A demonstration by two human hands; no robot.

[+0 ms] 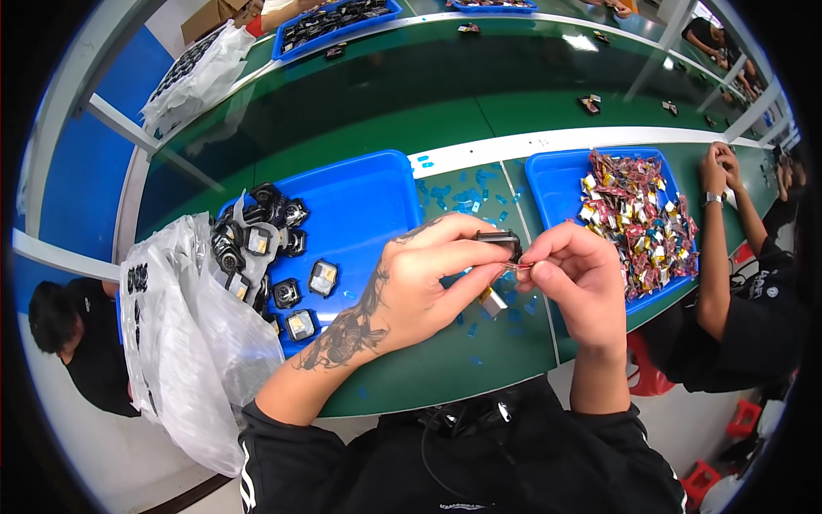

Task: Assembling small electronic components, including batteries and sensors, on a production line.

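My left hand point(432, 270) grips a small black plastic housing point(497, 237) between its fingers and thumb, above the green table. My right hand point(582, 274) is closed in a pinch on thin reddish wires point(519, 266) at the housing's near side. Just below the fingertips hangs a small whitish block point(492, 303), seemingly on those wires. Fingers hide part of the housing and where the wires join it. To the left, a blue tray point(368, 193) holds several black housings with round lenses or pale backs, such as one black unit point(323, 278).
At right, another blue tray point(548, 184) carries a heap of small red, white and yellow wired parts point(634, 223). Blue film bits point(467, 201) lie scattered between the trays. A plastic bag point(184, 334) drapes over the left tray. A co-worker's arm point(713, 248) is at right; a white rail point(479, 152) runs behind.
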